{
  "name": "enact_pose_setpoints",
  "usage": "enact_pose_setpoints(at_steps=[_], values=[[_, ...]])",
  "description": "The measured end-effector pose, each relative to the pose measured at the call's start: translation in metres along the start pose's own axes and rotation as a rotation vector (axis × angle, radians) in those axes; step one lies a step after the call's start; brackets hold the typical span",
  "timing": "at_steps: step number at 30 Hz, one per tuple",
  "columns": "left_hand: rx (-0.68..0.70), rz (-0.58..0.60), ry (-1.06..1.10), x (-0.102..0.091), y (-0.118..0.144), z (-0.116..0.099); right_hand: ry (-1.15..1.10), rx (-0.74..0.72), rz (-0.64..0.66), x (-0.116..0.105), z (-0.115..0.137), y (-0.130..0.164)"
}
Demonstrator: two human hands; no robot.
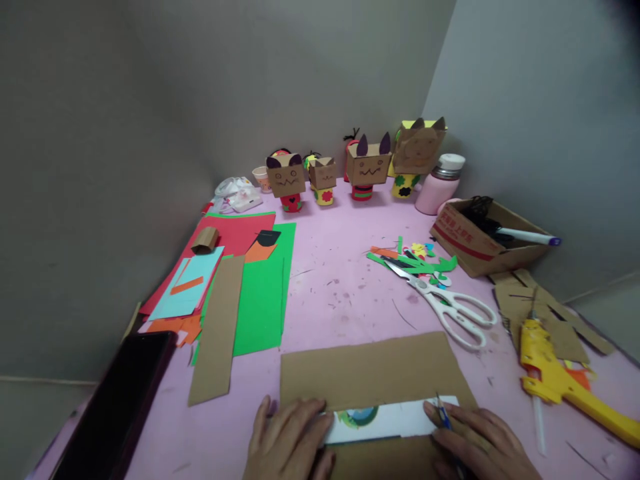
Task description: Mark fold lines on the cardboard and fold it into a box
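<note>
My left hand presses flat on the left end of a white strip with a green-blue print, which lies across a brown cardboard sheet at the table's near edge. At the strip's right end, my right hand holds a thin blue pen with its tip against the strip's upper edge. Both hands are partly cut off by the bottom of the view.
White scissors and coloured paper scraps lie to the right, and a yellow glue gun lies further right. A cardboard box, cardboard figures, a pink bottle, coloured paper sheets, a cardboard strip and a dark phone surround the pink table.
</note>
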State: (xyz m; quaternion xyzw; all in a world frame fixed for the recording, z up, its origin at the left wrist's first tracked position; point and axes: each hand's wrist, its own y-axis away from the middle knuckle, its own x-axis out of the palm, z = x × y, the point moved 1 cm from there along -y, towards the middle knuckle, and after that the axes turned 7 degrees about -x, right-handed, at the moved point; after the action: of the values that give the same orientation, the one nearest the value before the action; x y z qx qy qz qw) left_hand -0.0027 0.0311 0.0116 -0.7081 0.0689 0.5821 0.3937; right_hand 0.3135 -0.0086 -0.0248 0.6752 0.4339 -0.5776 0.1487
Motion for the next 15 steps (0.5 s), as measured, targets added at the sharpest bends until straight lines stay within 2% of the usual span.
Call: enact_pose_setpoints(at_steps=[4, 7, 11, 15], values=[[0.076, -0.077, 0.036, 0.009, -0.033, -0.024, -0.028, 0.055, -0.067, -0.009, 0.0, -0.015], [0.07, -0.118, 0.112, 0.019, -0.051, -0.038, -0.062, 0.112, -0.136, -0.015, -0.002, -0.024], [0.047, -0.131, 0.187, 0.031, -0.05, -0.041, -0.122, 0.195, -0.258, -0.021, -0.005, -0.029], [0.068, -0.071, 0.214, 0.04, -0.039, -0.036, -0.192, 0.234, -0.319, -0.021, -0.005, -0.029]])
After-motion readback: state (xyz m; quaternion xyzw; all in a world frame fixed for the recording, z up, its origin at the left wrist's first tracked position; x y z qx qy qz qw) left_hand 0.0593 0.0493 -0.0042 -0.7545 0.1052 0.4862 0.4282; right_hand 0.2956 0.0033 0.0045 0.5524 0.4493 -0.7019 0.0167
